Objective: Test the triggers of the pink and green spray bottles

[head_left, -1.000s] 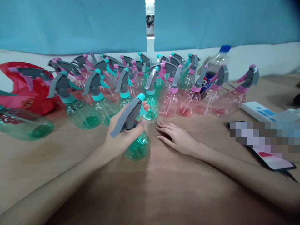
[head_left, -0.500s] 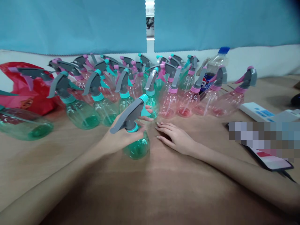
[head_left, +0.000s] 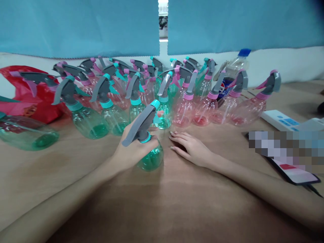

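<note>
A green spray bottle (head_left: 152, 158) with a grey and teal spray head stands on the table in front of me. My left hand (head_left: 135, 145) is wrapped round its neck; a fingertip shows beyond the teal trigger. To the right of the bottle, my right hand (head_left: 191, 148) rests palm down on the table, fingers loosely spread, holding nothing. Behind both hands are rows of spray bottles, among them a green one (head_left: 163, 116) with a teal collar and a pink one (head_left: 182, 113) with a pink collar.
A red plastic bag (head_left: 32, 101) lies at the left. At the back right stands a drink bottle (head_left: 236, 65) with a blue cap. A white power strip (head_left: 279, 119) and a phone (head_left: 296, 172) with a cable are on the right. Blue cloth hangs behind.
My left thumb has closed further round the bottle's neck, and its fingers are less extended behind the trigger. My right hand stays in place. The view has shifted slightly.
</note>
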The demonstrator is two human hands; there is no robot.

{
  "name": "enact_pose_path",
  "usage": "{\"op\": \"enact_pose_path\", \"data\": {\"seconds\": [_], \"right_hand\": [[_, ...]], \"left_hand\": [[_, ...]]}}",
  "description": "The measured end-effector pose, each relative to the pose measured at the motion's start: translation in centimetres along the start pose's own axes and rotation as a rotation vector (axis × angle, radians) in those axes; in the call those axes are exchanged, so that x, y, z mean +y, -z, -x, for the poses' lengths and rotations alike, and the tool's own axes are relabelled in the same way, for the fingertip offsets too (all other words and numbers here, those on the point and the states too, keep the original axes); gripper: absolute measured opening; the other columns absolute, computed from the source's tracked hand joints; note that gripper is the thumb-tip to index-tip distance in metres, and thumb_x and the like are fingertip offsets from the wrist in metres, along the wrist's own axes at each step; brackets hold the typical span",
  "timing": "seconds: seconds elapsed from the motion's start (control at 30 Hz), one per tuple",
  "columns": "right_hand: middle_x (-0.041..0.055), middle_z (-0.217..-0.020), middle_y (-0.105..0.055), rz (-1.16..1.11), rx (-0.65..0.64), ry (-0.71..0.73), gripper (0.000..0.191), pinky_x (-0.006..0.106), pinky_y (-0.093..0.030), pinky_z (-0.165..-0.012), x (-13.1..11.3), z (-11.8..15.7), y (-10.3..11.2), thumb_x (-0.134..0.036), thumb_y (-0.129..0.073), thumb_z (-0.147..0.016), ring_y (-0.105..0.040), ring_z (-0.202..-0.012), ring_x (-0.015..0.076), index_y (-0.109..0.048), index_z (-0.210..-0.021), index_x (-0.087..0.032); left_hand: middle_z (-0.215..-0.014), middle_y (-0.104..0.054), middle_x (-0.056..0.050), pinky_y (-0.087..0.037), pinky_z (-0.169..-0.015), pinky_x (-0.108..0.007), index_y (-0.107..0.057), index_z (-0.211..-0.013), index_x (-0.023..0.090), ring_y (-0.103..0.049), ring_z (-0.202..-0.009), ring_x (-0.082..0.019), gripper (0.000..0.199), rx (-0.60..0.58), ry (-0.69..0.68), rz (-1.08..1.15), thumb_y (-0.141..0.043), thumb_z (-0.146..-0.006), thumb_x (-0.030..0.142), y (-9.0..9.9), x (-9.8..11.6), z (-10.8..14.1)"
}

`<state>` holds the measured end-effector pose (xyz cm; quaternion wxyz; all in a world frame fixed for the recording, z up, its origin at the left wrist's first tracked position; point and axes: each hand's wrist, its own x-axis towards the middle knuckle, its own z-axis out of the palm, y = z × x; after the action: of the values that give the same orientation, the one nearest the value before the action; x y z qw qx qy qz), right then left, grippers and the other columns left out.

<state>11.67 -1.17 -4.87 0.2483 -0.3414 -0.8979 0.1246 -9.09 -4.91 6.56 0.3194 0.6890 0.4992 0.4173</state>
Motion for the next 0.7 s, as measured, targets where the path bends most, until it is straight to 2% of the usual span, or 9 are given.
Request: {"op": "enact_pose_path", "data": {"seconds": [0.27, 0.47, 0.63, 0.7], "right_hand": [[0.0124, -0.132, -0.061, -0.007, 0.008, 0.0, 0.038, 0.051, -0.045, -0.104, 0.0, 0.02, 0.01, -0.036, -0.049, -0.096, -0.052, -0.128, 0.0284, -0.058, -0.128, -0.019], [0.013, -0.132, -0.061, 0.027, -0.018, -0.01, 0.039, 0.048, -0.044, -0.106, -0.07, 0.0, 0.06, -0.038, -0.047, -0.097, -0.051, -0.129, 0.0271, -0.058, -0.128, -0.016], [0.013, -0.131, -0.062, 0.023, -0.017, -0.011, 0.039, 0.048, -0.044, -0.106, -0.1, -0.02, 0.1, -0.038, -0.047, -0.097, -0.051, -0.128, 0.0274, -0.058, -0.128, -0.016], [0.0127, -0.131, -0.062, 0.019, -0.017, -0.01, 0.039, 0.049, -0.045, -0.105, -0.07, -0.02, 0.09, -0.038, -0.047, -0.097, -0.051, -0.128, 0.0274, -0.058, -0.128, -0.017]], "left_hand": [[-0.107, -0.068, -0.005, -0.054, -0.086, -0.041, -0.06, -0.103, 0.024, -0.066, -0.087, -0.022, 0.033, -0.02, -0.035, 0.042, -0.06, -0.071, 0.016, 0.19, 0.14, -0.15], [-0.121, -0.063, -0.007, -0.055, -0.088, -0.042, -0.055, -0.109, 0.023, -0.066, -0.09, -0.022, 0.038, -0.061, -0.064, 0.037, -0.059, -0.072, 0.016, 0.31, -0.47, -0.15], [-0.119, -0.065, -0.005, -0.055, -0.081, -0.042, -0.055, -0.107, 0.026, -0.064, -0.08, -0.02, 0.038, -0.044, -0.095, 0.029, -0.06, -0.071, 0.016, 0.3, -0.41, -0.09], [-0.118, -0.064, -0.004, -0.055, -0.08, -0.041, -0.055, -0.105, 0.027, -0.064, -0.082, -0.021, 0.037, -0.037, -0.115, 0.023, -0.06, -0.071, 0.015, 0.29, -0.34, -0.06]]}}
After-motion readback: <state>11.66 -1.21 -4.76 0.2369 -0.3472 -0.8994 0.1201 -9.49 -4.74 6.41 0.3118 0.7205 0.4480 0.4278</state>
